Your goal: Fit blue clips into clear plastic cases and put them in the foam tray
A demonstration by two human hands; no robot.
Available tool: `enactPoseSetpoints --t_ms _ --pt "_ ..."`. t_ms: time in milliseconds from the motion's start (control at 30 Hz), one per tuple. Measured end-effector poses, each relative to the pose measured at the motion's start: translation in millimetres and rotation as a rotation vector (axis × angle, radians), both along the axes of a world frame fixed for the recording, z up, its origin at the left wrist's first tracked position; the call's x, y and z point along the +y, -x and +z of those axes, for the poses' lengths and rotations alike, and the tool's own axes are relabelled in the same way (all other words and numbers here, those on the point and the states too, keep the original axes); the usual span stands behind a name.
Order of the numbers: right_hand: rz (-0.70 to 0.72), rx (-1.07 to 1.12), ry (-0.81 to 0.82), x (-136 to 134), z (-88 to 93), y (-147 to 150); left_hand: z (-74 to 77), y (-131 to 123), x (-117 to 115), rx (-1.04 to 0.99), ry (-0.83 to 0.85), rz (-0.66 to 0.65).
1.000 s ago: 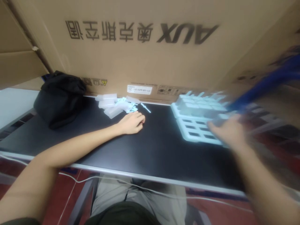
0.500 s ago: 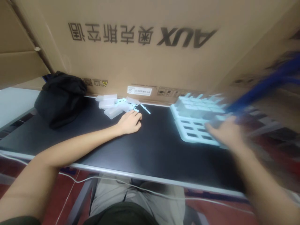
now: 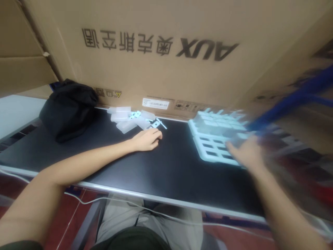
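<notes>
The left hand (image 3: pixel 147 139) now lies a little lower and further right than half a second ago, its fingertips back from the pile of translucent pieces (image 3: pixel 126 125). A light-blue piece with a dark hole (image 3: pixel 156 124) now shows near the slim stick (image 3: pixel 161 123); blur and the hand make it unclear whether it has slid there. The lettering (image 3: pixel 164 44) on the carton (image 3: pixel 156 76) sits lower in view.

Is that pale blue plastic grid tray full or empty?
The tray is partly full: boxy blue pieces cover its far part; several near openings show dark. The bare right hand hides the near right corner; cannot tell there.
</notes>
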State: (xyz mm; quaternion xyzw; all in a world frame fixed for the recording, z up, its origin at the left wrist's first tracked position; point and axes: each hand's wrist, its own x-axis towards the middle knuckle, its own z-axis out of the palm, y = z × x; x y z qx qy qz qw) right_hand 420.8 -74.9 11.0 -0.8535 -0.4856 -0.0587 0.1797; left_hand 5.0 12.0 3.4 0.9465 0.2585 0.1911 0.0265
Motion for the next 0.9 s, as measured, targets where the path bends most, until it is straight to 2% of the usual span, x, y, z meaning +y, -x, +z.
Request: enactPoseSetpoints --t_ms 133,300,400,600,900 --pt "0.006 0.003 -0.019 -0.7 -1.8 -1.2 -4.7 -0.6 2.5 -0.016 0.0 -0.024" --pt "-0.005 0.014 -0.028 -0.5 -3.0 -2.2 -1.6 -1.7 -0.8 -0.011 -0.084 0.161" --pt "-0.027 0.02 -0.015 -1.0 -2.3 -1.6 3.9 -2.1 -4.7 0.049 -0.096 0.191" --pt "-0.044 0.022 -0.034 -3.1 -3.2 -0.3 8.3 -2.5 -6.8 0.09 -0.08 0.037" --pt "-0.011 0.029 -0.085 -2.8 -8.1 -4.2 7.8 -0.1 -4.8 0.017 -0.069 -0.261"
